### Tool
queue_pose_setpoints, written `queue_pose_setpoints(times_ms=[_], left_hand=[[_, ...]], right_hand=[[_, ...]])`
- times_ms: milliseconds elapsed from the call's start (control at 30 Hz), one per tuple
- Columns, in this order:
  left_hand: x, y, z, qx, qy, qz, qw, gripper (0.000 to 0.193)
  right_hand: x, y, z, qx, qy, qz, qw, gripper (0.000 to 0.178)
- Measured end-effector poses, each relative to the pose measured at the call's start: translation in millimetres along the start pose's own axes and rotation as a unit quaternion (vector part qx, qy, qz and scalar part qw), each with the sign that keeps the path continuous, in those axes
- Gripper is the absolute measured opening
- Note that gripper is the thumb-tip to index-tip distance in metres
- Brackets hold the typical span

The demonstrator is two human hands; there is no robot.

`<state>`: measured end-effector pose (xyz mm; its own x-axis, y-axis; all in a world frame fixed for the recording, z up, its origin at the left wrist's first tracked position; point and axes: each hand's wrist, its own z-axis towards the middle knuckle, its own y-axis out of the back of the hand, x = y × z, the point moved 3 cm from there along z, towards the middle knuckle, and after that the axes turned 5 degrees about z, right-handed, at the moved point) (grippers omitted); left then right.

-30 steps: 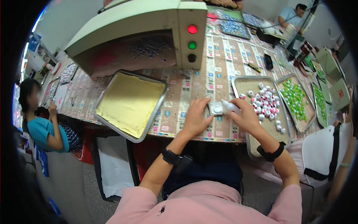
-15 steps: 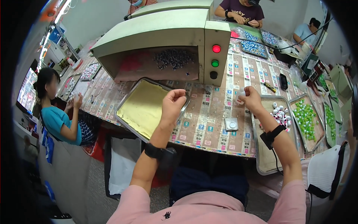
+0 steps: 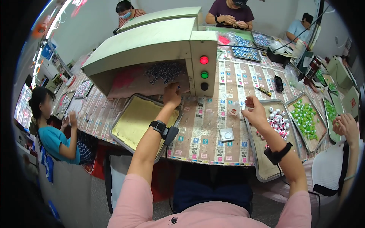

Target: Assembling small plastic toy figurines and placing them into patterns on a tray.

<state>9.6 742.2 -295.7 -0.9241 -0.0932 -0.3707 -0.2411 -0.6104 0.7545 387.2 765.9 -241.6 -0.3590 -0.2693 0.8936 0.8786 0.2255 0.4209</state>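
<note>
My left hand [image 3: 172, 95] reaches to the mouth of a cream-coloured box machine [image 3: 140, 43], its fingers closed at a small dark-and-blue piece [image 3: 178, 87] on the mat; whether they grip it is not clear. Just beyond the fingers lies a pile of small dark pieces [image 3: 161, 72] inside the machine. Over the table, my right hand [image 3: 255, 112] is closed, pinching a small white piece [image 3: 243, 107] at the fingertips. Beside it stands a small clear container [image 3: 234, 108]. Below the left forearm sits a metal tray lined with yellow sheet [image 3: 135, 119].
A small white square block [image 3: 227, 135] lies on the printed tablecloth. Under my right forearm is a tray [image 3: 268, 167] with white, pink and black pieces; a tray of green pieces [image 3: 304, 117] adjoins it. A co-worker's hand [image 3: 346, 127] is at far right; several people sit around.
My left hand has moved forward from above the yellow-lined tray to the machine's mouth. My right hand stays near the clear container. A co-worker's hands have come into view at the right.
</note>
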Motion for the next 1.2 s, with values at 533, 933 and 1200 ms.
queue_pose_setpoints(times_ms=[533, 933, 1200], left_hand=[[-31, 43, -13, 0.077, 0.007, -0.212, 0.974, 0.012], [-244, 101, -199, 0.368, 0.257, -0.652, 0.611, 0.026], [-298, 65, -208, 0.426, 0.297, -0.701, 0.489, 0.028]], right_hand=[[-3, 135, -157, -0.076, -0.068, -0.136, 0.986, 0.032], [-29, 84, -164, -0.031, 0.038, -0.191, 0.980, 0.034], [-39, 88, -178, -0.070, 0.078, -0.170, 0.980, 0.039]])
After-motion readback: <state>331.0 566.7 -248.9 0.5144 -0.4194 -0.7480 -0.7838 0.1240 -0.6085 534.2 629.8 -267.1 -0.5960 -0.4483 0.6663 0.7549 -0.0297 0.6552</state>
